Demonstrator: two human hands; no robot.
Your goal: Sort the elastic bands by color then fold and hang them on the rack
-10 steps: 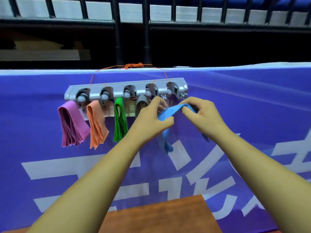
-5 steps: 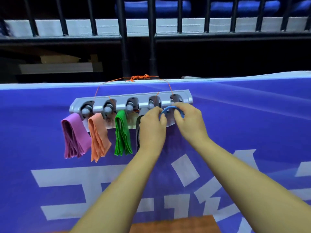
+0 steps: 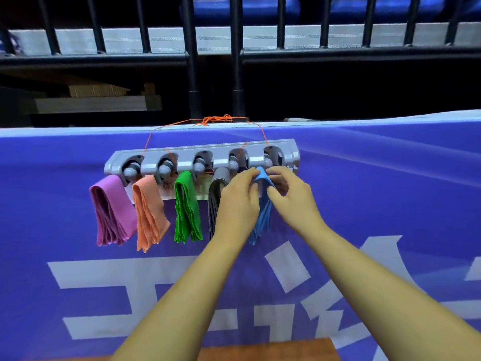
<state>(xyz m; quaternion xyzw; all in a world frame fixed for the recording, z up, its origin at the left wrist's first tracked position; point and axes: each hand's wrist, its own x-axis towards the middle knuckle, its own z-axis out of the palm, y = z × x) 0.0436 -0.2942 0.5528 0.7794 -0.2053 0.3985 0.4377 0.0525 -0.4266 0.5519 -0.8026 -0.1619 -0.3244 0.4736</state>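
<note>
Pinching blue band (image 3: 263,218) (right rack (image 3: 221,151) end)

A rack (image 3: 203,156) hangs by string (image 3: 216,120) against a banner (image 3: 390,191), a railing (image 3: 236,56) behind. Five folded elastic bands (image 3: 187,207) hang side by side beneath it. The left hand (image 3: 238,204) and right hand (image 3: 294,196) flank the rightmost band (image 3: 261,220), pinching it. A table (image 3: 273,350) lies nearest the camera.
</note>
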